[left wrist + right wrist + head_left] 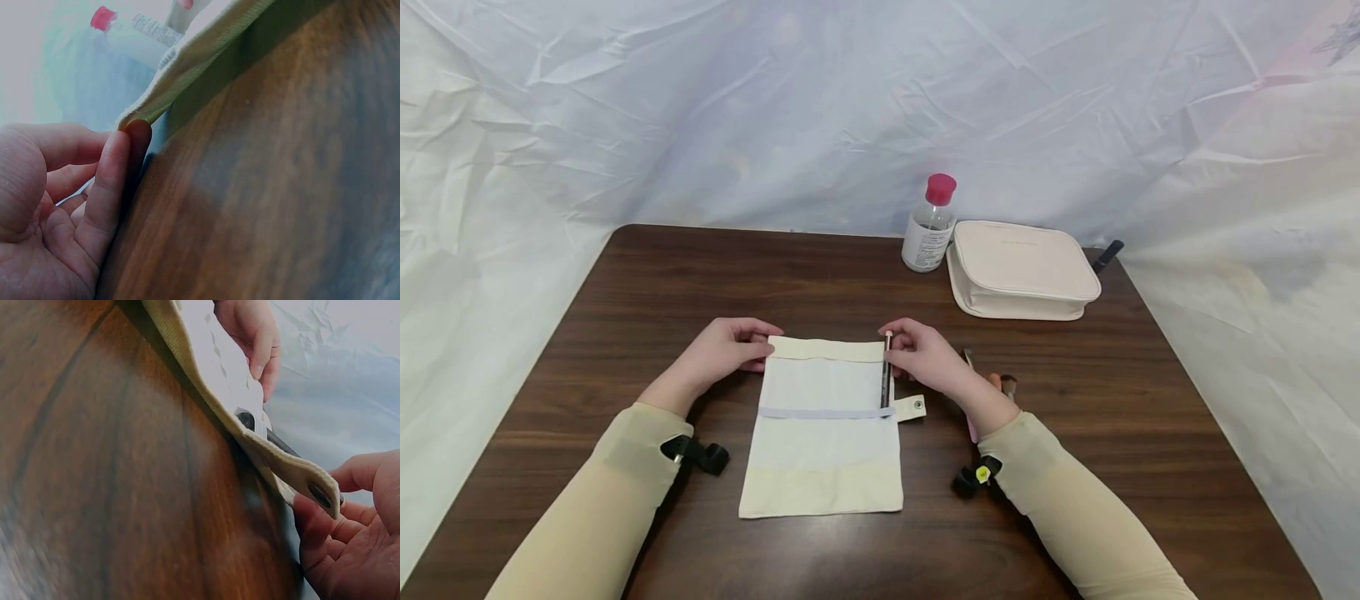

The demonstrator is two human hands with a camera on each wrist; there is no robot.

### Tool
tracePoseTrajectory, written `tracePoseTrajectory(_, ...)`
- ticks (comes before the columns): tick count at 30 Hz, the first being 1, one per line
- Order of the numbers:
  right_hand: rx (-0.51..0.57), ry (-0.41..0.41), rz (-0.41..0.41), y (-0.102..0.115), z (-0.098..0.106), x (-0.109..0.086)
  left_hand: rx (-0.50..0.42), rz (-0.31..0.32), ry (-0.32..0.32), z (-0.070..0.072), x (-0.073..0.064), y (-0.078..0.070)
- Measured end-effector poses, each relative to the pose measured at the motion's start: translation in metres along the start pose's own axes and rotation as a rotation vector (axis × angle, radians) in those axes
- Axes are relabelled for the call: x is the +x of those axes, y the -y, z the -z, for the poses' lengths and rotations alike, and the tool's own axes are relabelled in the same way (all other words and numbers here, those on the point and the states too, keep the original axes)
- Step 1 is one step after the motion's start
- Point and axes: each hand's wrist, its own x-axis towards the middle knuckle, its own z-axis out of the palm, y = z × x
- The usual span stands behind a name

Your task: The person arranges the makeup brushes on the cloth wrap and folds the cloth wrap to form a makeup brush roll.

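Note:
A cream and white fabric roll [831, 383] lies open in front of me, with a pale elastic band [820, 413] across its middle. My left hand [733, 346] pinches its far left corner between thumb and fingers; in the left wrist view that edge [181, 75] is raised off the table. At the far right corner my right hand [921, 354] pinches the upper part of a slim dark stick [886, 379] with a pale tip. The stick's lower end reaches the band. A snap tab [912, 408] sticks out on the right and hides part of the right fingers in the right wrist view.
Makeup brushes [1008, 384] lie on the dark wooden table [715, 267], partly under my right forearm. Behind stand a clear bottle [927, 237] with a red cap and a pale zipped pouch [1026, 267]. A black pen-like item [1108, 256] lies beside the pouch.

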Motion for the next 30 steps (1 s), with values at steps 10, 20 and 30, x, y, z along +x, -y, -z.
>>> tracePoseTrajectory(10, -0.03, 0.018, -0.007, 0.0005, -0.0028, -0.001, 0.002, 0.003, 0.0, 0.0001, -0.0012, -0.001)
tracePoseTrajectory(20, -0.033, 0.028, -0.011, 0.001, -0.0052, -0.0035, 0.014, 0.002, -0.004, 0.0002, -0.0009, -0.002)
tracePoseTrajectory(30, -0.037, 0.029, -0.002, 0.0018, -0.0082, -0.0103, 0.017, -0.007, -0.001, -0.0008, 0.0004, -0.0005)
